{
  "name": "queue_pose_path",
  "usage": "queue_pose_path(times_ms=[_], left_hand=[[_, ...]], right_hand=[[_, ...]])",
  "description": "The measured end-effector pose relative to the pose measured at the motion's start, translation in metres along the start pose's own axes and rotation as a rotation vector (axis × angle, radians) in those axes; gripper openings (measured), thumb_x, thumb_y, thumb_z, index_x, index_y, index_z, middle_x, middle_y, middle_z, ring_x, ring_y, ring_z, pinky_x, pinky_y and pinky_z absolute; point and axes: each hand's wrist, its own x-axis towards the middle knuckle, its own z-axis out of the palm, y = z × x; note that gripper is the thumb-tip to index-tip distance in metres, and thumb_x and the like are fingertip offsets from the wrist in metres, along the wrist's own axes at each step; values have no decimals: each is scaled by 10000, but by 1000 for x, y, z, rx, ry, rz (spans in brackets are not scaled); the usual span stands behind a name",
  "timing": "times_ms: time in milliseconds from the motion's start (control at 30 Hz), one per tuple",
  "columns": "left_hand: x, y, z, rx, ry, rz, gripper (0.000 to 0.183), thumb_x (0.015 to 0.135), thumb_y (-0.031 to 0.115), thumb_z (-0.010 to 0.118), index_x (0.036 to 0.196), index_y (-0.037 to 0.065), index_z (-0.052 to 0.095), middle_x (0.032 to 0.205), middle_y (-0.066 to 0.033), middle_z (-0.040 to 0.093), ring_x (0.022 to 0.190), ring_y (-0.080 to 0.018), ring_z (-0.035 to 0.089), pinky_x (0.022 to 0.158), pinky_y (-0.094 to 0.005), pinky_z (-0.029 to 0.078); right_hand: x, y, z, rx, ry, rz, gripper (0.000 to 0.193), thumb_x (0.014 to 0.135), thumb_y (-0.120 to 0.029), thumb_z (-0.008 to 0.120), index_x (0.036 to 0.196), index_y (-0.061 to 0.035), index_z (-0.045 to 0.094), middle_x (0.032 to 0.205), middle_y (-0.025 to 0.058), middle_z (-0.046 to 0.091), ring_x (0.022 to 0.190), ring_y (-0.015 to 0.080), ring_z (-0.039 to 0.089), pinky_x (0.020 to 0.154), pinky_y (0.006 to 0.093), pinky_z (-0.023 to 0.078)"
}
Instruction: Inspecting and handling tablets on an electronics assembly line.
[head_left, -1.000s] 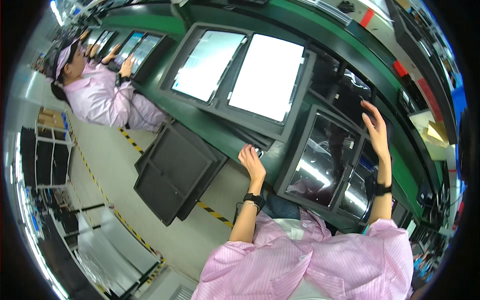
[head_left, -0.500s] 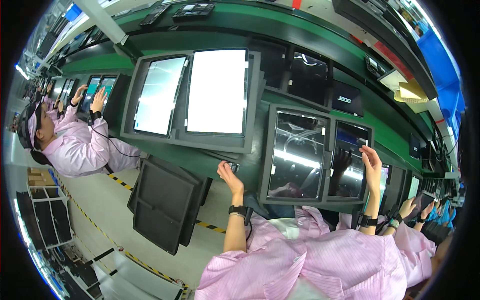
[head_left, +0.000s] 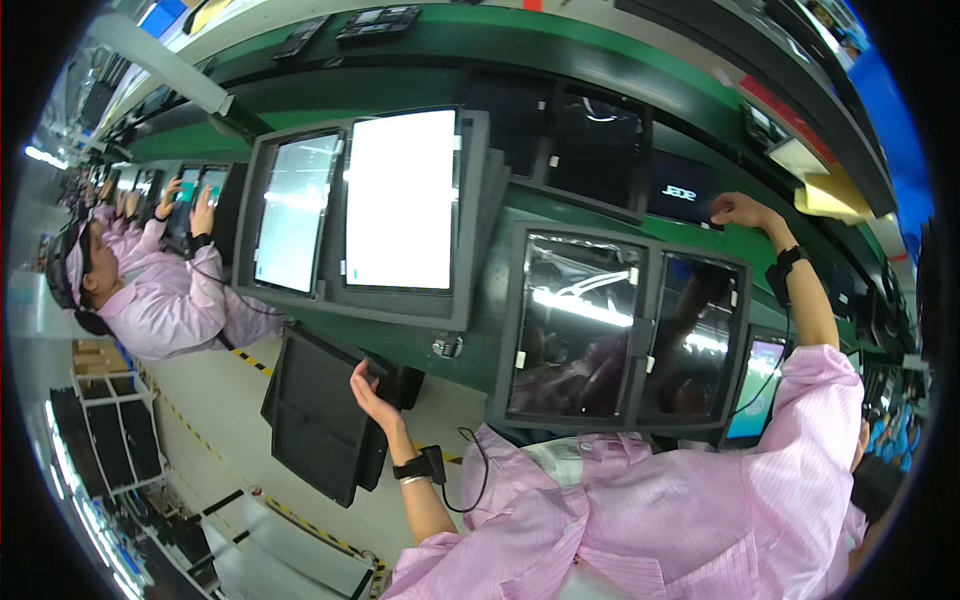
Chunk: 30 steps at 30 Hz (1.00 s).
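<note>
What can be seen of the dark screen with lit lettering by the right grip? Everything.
The dark screen looks like a thin rectangular panel, glossy, lit with pale lettering that appears upside down. It seems to lie flat on the green bench, just right of a black tray. The right grip is at its right end; whether it touches can't be told.

R fingers (head_left: 726, 208) nr dk tablet (head_left: 672, 207)

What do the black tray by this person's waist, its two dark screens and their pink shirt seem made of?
Tray: matte black, perhaps foam or plastic, since it shows no sharp glare. Screens: glossy, probably glass or clear film, given the mirror-like streaks. Shirt: probably soft striped cloth, creased into folds.
</note>
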Motion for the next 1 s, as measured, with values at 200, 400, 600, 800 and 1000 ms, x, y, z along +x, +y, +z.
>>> queue_pose_path(times_ms=[200, 400, 600, 800, 1000], left_hand=[[-17, -32, -89, 123, 333, -268, 312, 901, 363, 463, 1038, 106, 576, 1043, 7, 580, 995, -119, 502, 807, -310, 349], [-108, -52, -165, 277, 404, -466, 243, 857, 328, 515, 948, 126, 614, 962, 26, 589, 887, -118, 510, 723, -311, 404], [-149, -82, -194, 150, 499, -735, 293, 811, 335, 538, 968, 96, 600, 915, -27, 560, 862, -159, 498, 760, -336, 426], [-128, -86, -191, -206, 389, -793, 514, 808, 434, 555, 1156, 58, 507, 1166, -110, 543, 1047, -220, 526, 846, -345, 420], [-46, -118, -182, -862, 356, -829, 880, 763, 494, 630, 1323, -54, 229, 1234, -240, 454, 1133, -322, 477, 931, -402, 412]], right_hand=[[117, 53, -8, -382, 215, -378, 943, 560, -358, 798, 1301, 3, 340, 1313, 212, 387, 1240, 341, 338, 1031, 400, 278], [211, 103, -1, -399, 216, -447, 1289, 336, -473, 857, 1351, -15, 207, 1355, 273, 219, 1257, 411, 254, 1024, 458, 276], [199, 68, -17, -442, 262, -440, 1027, 364, -389, 883, 1171, 27, 404, 1173, 211, 444, 1102, 353, 440, 902, 418, 385], [168, 11, -45, -459, 1, 70, 722, 558, -248, 822, 1104, 71, 474, 994, 140, 591, 858, 221, 592, 716, 334, 487], [112, -58, -79, -405, 189, -19, 500, 592, -250, 804, 913, 73, 599, 774, 121, 643, 669, 173, 624, 577, 319, 498]])
